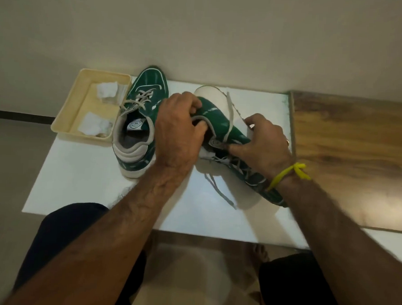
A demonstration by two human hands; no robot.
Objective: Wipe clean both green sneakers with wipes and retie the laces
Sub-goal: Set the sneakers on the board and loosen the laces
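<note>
Lying on its side on the white board (81, 192), the right sneaker (222, 125) is held at both ends: the left hand (178, 125) curls over the padded collar, and the right hand (263, 141) pinches near the eyelets. It looks light, with a soft upper, stiff sole and glossy, possibly slippery sides, so collar and sole are the safest holds. Its lace (230, 116) hangs loose. The other sneaker (139, 118) stands upright beside the tray (64, 119) of wipes (106, 90).
</note>
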